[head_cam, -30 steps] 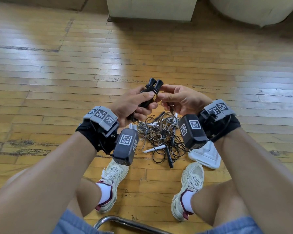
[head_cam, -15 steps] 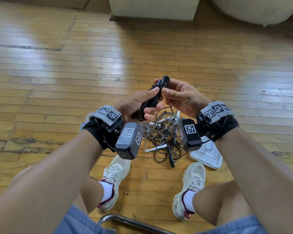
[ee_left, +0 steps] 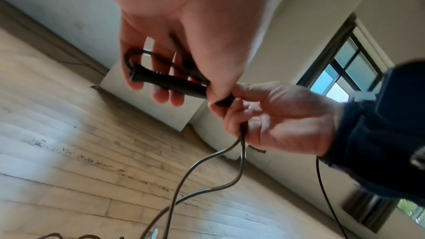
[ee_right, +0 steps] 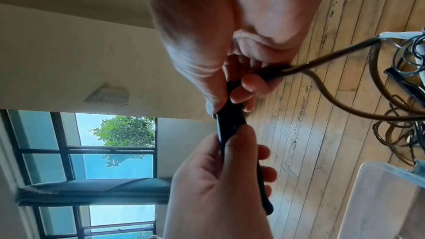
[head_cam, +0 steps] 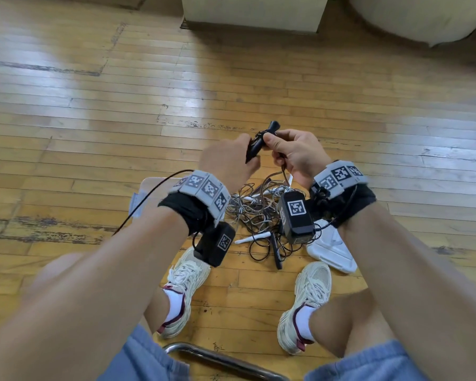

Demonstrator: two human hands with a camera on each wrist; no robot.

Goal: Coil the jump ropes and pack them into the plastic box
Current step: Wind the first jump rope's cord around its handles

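Two black jump rope handles (head_cam: 259, 141) lie side by side between my hands, above the floor. My left hand (head_cam: 245, 151) grips their lower part, with its back turned to the head camera. My right hand (head_cam: 275, 147) pinches the upper part, and its lower fingers curl round the thin brown rope (ee_left: 207, 168). That rope hangs down to a tangled pile of ropes (head_cam: 259, 213) on the floor. In the right wrist view, thumbs and fingers of both hands close on the handles (ee_right: 232, 128). The clear plastic box (head_cam: 146, 188) stands left of the pile, partly hidden behind my left wrist.
A white lid (head_cam: 330, 251) lies on the wooden floor right of the pile. A loose white handle (head_cam: 254, 237) and a black handle (head_cam: 275, 251) lie in the pile. My two feet are just before it, with a metal chair bar (head_cam: 223, 358) beneath me.
The handles have tipped from pointing up to lying more level. My left hand has turned its back upward, and my right hand has taken the rope in its lower fingers.
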